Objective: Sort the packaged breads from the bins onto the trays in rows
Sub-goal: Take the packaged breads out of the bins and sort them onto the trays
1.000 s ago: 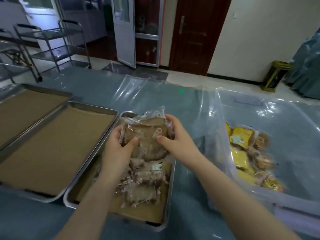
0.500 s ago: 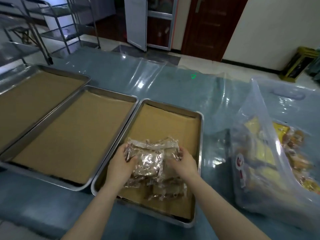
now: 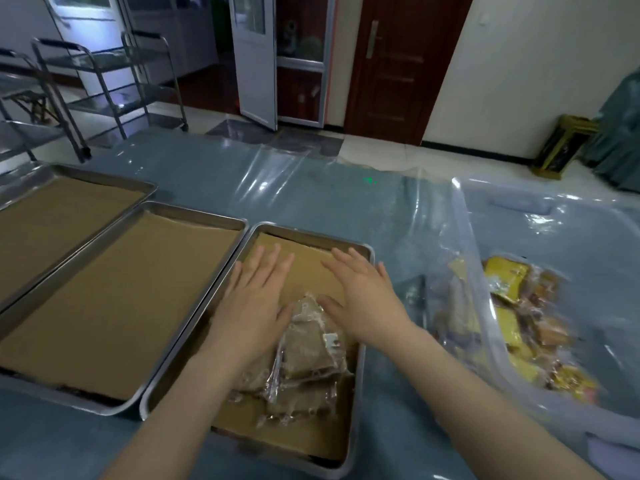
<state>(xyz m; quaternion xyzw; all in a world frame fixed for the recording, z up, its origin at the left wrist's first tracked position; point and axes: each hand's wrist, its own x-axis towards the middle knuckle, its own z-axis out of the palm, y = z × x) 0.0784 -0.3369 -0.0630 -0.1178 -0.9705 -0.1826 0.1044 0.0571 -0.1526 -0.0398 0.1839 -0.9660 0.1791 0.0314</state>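
Packets of brown bread lie heaped at the near end of the steel tray. The wrappers are clear and crinkly, and I see the top one's long axis running along the tray, tip pointing away. My left hand and right hand flank that tip, palms down, fingers straight and slightly spread. Farther right, yellow packets fill a translucent bin.

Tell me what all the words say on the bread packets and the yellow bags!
No text here can be read.
White sticker on the bread packets in the tray: too small and blurred to read.
Print on the yellow packets at the right: blurred, unreadable.
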